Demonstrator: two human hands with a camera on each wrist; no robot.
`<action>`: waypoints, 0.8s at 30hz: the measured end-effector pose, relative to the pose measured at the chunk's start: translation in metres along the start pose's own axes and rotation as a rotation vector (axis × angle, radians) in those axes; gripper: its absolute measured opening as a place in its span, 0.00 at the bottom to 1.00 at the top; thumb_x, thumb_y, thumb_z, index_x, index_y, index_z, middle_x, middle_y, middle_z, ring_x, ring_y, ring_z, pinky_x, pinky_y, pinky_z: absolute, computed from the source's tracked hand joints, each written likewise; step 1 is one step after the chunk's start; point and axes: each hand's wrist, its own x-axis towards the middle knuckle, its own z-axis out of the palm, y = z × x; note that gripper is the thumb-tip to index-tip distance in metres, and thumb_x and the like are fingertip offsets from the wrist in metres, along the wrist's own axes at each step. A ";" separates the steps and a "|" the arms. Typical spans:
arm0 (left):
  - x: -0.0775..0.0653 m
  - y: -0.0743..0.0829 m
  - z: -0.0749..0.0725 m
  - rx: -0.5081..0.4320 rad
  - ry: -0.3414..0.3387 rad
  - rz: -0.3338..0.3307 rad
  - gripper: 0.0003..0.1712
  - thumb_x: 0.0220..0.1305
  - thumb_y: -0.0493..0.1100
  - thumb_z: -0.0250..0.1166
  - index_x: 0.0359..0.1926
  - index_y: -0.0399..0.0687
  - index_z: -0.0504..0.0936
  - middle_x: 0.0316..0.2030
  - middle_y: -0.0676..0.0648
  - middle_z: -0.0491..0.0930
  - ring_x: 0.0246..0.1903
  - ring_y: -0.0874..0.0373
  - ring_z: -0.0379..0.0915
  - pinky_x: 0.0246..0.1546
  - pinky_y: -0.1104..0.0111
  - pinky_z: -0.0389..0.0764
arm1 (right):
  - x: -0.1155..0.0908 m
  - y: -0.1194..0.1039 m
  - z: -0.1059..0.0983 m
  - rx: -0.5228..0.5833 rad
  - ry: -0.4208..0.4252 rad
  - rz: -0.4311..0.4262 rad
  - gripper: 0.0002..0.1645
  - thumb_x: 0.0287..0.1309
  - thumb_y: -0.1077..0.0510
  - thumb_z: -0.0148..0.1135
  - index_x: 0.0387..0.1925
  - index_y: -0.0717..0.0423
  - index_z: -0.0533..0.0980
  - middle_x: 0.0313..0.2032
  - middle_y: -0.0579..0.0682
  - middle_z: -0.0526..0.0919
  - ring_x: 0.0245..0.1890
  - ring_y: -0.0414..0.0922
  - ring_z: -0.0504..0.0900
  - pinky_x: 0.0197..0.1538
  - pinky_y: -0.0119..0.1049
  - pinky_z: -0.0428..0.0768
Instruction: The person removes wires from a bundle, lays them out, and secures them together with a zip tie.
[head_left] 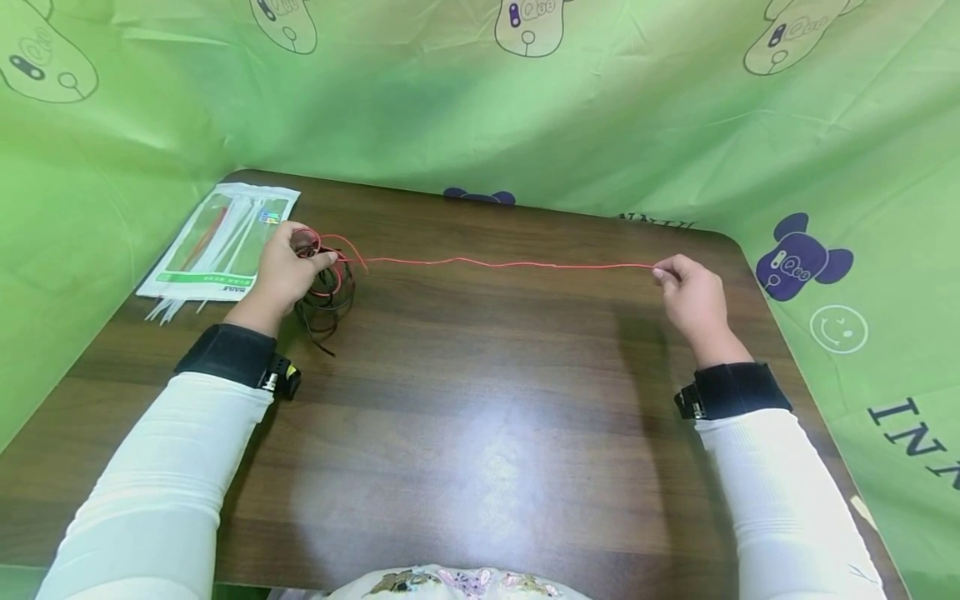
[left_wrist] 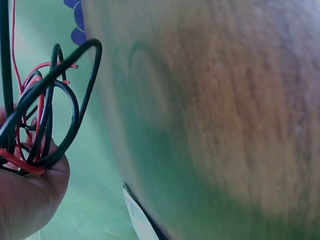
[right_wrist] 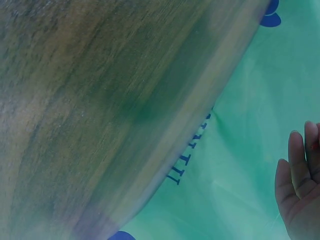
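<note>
At the left of the head view, my left hand [head_left: 288, 265] holds a looped bundle of black wire [head_left: 326, 308] mixed with red wire [head_left: 480, 262]. The loops hang down below its fingers, and in the left wrist view the black loops [left_wrist: 75, 110] stand out past the thumb. From the bundle one red strand runs nearly straight across to the right. My right hand [head_left: 693, 300] pinches that strand's far end between thumb and finger. In the right wrist view only the edge of the right hand [right_wrist: 302, 185] shows, its outer fingers loosely bent.
A clear-fronted bag of white cable ties [head_left: 225, 242] lies at the table's back left, beside the left hand, some tie ends sticking out below it. The brown wooden table [head_left: 465, 400] is bordered by a green printed cloth [head_left: 420, 108] at the back and sides.
</note>
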 end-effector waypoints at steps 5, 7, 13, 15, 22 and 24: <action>0.000 0.000 -0.003 -0.023 -0.066 -0.034 0.28 0.66 0.37 0.61 0.62 0.31 0.63 0.53 0.38 0.68 0.34 0.69 0.68 0.34 0.76 0.76 | 0.000 0.003 0.000 -0.007 -0.016 0.011 0.12 0.70 0.60 0.53 0.40 0.66 0.78 0.35 0.64 0.83 0.34 0.58 0.79 0.38 0.50 0.72; -0.001 -0.001 -0.004 0.007 -0.084 -0.045 0.27 0.66 0.38 0.61 0.61 0.30 0.64 0.52 0.39 0.69 0.32 0.69 0.69 0.31 0.76 0.77 | -0.001 0.004 -0.001 -0.010 -0.023 0.018 0.13 0.70 0.59 0.52 0.40 0.66 0.77 0.36 0.65 0.83 0.35 0.59 0.79 0.38 0.50 0.73; -0.001 -0.006 -0.004 0.173 -0.032 -0.007 0.19 0.62 0.40 0.65 0.47 0.31 0.70 0.43 0.37 0.72 0.43 0.50 0.67 0.40 0.67 0.69 | -0.001 0.005 -0.001 -0.012 -0.021 0.030 0.12 0.70 0.60 0.52 0.40 0.66 0.77 0.36 0.64 0.83 0.34 0.58 0.78 0.37 0.48 0.71; -0.001 -0.006 -0.005 0.216 -0.006 0.007 0.17 0.61 0.40 0.66 0.43 0.32 0.71 0.41 0.36 0.73 0.42 0.45 0.68 0.38 0.63 0.69 | -0.001 0.005 -0.001 -0.012 -0.018 0.031 0.12 0.70 0.60 0.52 0.40 0.66 0.77 0.35 0.64 0.83 0.33 0.57 0.78 0.37 0.48 0.71; -0.005 0.001 -0.005 0.242 0.010 0.047 0.21 0.64 0.38 0.65 0.48 0.31 0.65 0.44 0.31 0.71 0.45 0.38 0.69 0.42 0.52 0.71 | 0.000 0.003 -0.002 -0.006 -0.013 0.022 0.12 0.70 0.60 0.52 0.40 0.66 0.78 0.36 0.64 0.84 0.34 0.58 0.79 0.38 0.48 0.72; -0.007 0.002 -0.005 0.225 -0.002 0.062 0.23 0.66 0.37 0.62 0.54 0.31 0.63 0.47 0.29 0.71 0.47 0.36 0.69 0.44 0.49 0.71 | 0.000 0.003 -0.002 -0.008 -0.012 0.025 0.12 0.70 0.60 0.52 0.40 0.66 0.78 0.36 0.64 0.84 0.34 0.58 0.80 0.38 0.48 0.72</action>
